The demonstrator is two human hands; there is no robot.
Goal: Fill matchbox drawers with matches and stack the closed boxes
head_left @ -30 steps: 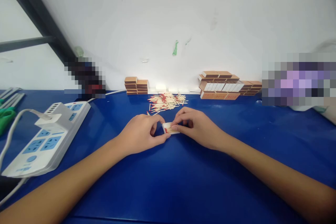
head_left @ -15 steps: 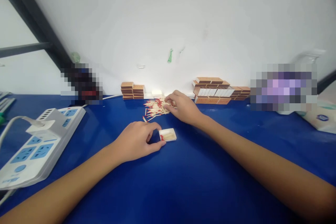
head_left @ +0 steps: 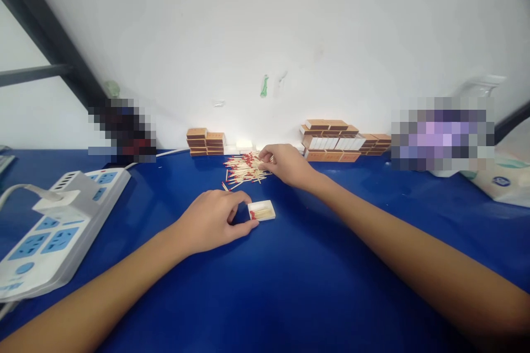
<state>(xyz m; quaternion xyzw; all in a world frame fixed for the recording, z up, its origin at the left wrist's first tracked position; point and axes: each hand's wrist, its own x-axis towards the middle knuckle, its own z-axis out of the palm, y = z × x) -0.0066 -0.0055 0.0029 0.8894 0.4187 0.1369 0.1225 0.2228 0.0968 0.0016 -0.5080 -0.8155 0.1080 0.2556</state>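
Note:
A small white matchbox tray with a few red-tipped matches in it lies on the blue table. My left hand rests beside it, thumb and forefinger pinching the tray's left end. My right hand reaches further back to a loose pile of red-tipped matches, its fingers closed on matches at the pile's right edge.
Brown matchbox stacks stand along the white wall, one on the left and a larger one on the right. A white power strip with a plugged cable lies at the left. A white packet lies at the far right.
My right hand left the tray and went back to the match pile. The left hand stayed on the tray. The camera shifted slightly.

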